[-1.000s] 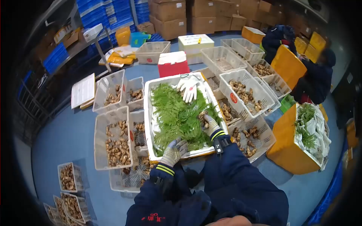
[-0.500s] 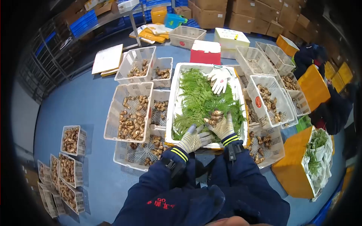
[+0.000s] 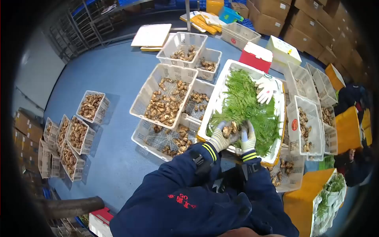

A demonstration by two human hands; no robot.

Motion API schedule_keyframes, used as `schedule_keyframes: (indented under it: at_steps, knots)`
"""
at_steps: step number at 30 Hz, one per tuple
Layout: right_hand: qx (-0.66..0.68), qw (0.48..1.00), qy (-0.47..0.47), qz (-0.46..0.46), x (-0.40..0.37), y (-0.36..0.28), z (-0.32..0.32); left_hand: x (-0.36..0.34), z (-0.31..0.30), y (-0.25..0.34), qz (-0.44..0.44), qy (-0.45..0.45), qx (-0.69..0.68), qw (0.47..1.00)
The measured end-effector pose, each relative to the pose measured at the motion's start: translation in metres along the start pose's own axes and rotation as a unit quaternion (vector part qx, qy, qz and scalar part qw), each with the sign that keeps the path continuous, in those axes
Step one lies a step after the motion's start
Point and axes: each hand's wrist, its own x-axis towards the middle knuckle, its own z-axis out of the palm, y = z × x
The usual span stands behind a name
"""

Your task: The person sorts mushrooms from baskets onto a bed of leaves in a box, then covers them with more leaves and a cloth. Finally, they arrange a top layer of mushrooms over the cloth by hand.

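A small bunch of brown-and-cream mushrooms [image 3: 230, 129] rests in my left hand [image 3: 219, 139], whose gloved fingers are closed round it. Close beside the bunch, on its right, my right hand [image 3: 248, 139] is open with its fingers pointing up and away from me. Both hands wear pale knitted gloves with grey fingertips. They are over the near end of a white foam box [image 3: 211, 114], which holds a layer of green fern fronds [image 3: 242, 98]. A spare pair of white gloves [image 3: 267, 89] lies on the ferns toward the far right corner.
Perforated crates of mushrooms [image 3: 164, 98] flank the box on the left, and more crates [image 3: 304, 128] stand on the right. Further crates [image 3: 81, 136] sit on the blue floor at far left. A red-and-white box [image 3: 256, 57] touches the far end. Another person [image 3: 355, 158] is at right.
The mushrooms have passed from my right hand to my left, which was flat and empty before. My hands have come closer together. The view has swung left.
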Motion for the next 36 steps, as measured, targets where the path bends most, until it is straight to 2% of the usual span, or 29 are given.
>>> schedule_keyframes:
  at_steps: [2,5,8,9,11,12,16,20,22,25,26,27,29,32,36]
  knots:
    - [0.019,0.999,0.039,0.028,0.004,0.009,-0.004,0.003,-0.002,-0.001,0.017,-0.020,-0.010,1.000]
    - [-0.034,0.999,0.032,0.005,0.005,0.017,-0.008,-0.003,0.002,0.000,0.007,-0.047,-0.007,0.999]
    - [-0.057,0.998,-0.003,0.029,-0.002,-0.011,0.003,-0.010,0.008,-0.002,0.010,-0.045,0.004,0.999]
    - [-0.163,0.986,-0.042,-0.012,-0.001,-0.016,0.000,-0.009,0.008,-0.002,0.016,-0.038,0.014,0.999]
    - [-0.284,0.944,-0.090,-0.139,0.001,-0.022,0.002,-0.009,0.006,0.000,0.022,-0.036,0.032,0.999]
    - [-0.280,0.941,-0.120,-0.148,0.002,-0.031,0.006,-0.010,0.006,0.000,0.023,-0.039,0.040,0.998]
    - [-0.329,0.918,-0.145,-0.169,0.002,-0.022,0.002,-0.016,0.008,0.003,0.012,-0.055,0.062,0.997]
    - [-0.114,0.985,-0.116,-0.065,-0.001,-0.014,0.000,-0.024,0.020,0.001,0.017,-0.066,0.037,0.997]
    - [-0.110,0.991,-0.035,-0.064,0.006,-0.006,-0.012,-0.028,0.028,0.005,0.023,-0.026,0.012,0.999]
    - [-0.092,0.988,0.120,-0.042,0.024,0.008,-0.046,-0.043,0.042,0.023,0.070,-0.054,-0.110,0.990]
    - [-0.063,0.987,0.147,-0.022,0.029,0.004,-0.056,-0.050,0.055,0.035,0.090,-0.002,-0.089,0.992]
    - [-0.033,0.984,0.173,-0.001,0.033,0.003,-0.068,-0.039,0.041,0.055,0.072,-0.067,-0.132,0.986]
    - [0.018,0.981,0.194,0.020,0.035,0.005,-0.084,-0.034,0.049,0.090,0.207,0.012,0.017,0.978]
    - [-0.014,0.983,0.180,0.038,0.034,0.018,-0.093,-0.012,0.032,0.144,0.292,0.020,0.078,0.953]
    - [-0.056,0.990,0.093,0.088,0.030,0.037,-0.083,-0.018,0.027,0.151,0.206,0.020,0.029,0.978]
